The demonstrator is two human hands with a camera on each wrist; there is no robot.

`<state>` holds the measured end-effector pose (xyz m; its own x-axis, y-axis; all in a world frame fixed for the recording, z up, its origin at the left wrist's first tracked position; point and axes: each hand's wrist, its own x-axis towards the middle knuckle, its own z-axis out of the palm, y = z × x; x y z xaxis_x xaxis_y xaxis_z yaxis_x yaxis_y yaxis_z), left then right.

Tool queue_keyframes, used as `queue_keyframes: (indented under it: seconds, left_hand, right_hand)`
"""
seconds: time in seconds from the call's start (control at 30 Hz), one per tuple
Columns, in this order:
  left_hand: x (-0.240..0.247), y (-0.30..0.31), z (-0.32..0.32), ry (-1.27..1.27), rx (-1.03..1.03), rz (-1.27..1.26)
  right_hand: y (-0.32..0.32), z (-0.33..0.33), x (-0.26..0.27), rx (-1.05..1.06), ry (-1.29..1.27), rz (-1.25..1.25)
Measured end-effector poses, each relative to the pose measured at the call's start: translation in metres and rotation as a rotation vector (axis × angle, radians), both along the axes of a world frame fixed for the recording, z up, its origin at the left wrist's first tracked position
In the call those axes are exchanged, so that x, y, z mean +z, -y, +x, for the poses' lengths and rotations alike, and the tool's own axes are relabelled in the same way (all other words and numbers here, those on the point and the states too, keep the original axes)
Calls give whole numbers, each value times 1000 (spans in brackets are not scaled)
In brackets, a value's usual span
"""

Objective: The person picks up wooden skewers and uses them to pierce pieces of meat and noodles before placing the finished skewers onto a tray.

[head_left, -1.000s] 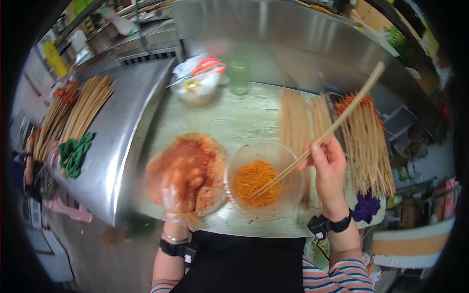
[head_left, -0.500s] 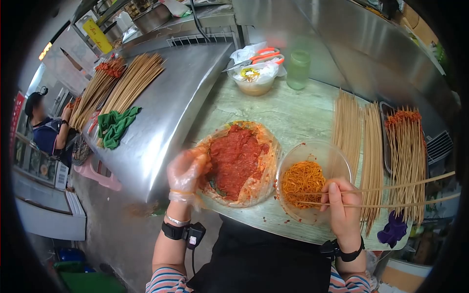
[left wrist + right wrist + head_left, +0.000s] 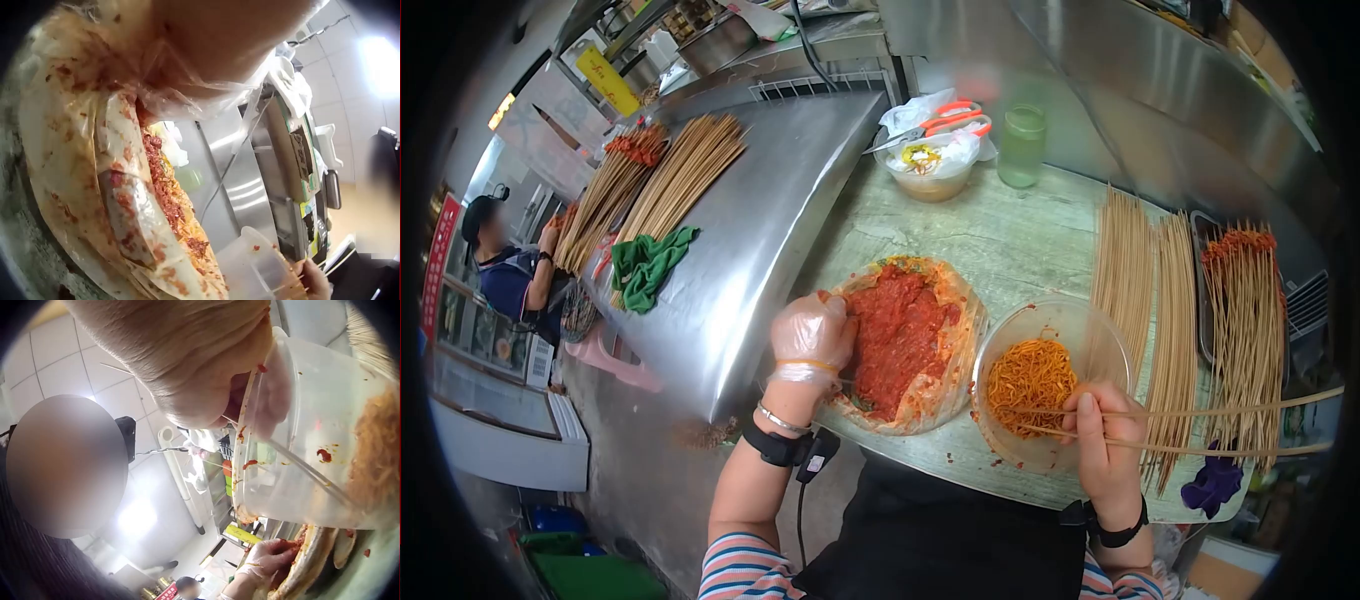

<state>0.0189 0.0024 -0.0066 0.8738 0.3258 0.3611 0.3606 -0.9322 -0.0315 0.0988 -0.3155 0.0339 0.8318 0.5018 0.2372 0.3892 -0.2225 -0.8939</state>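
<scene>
Only the head view clearly shows the right hand's chopsticks.

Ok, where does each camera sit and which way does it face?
Head: worn on the head, facing forward and down at red mixture and clear tub; left grip, right grip, striped sleeves show.
Left wrist: worn there, facing across the red mixture toward the tub; left grip at top, right grip lower right.
Right wrist: worn there, facing across the tub; right grip at top, left grip below, blurred head left.
Both wrist views share the tub.
</scene>
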Motion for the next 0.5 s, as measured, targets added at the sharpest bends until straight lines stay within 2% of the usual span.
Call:
queue_keyframes:
  seconds: [0.13,0.23,0.33,0.43,0.47,0.5]
  left_hand:
    - [3,3,6,-81,76,8]
    - [0,-4,-4,114,-43,-114]
    - [7,-12,-21,154,-69,-383]
    - [8,-11,-36,346,-72,-1139]
    - [12,-7,-39,362,-120,-1264]
    - [15,-1,-38,364,-144,-1232]
  right_hand:
    - [0,0,1,7,7,-5]
    - [1,0,2,9,5,-8]
    - [2,0,2,10,8,-13]
    - [2,1,0,15,40,-18]
    - [2,1,0,11,44,-19]
    - [2,1,0,6,47,-23]
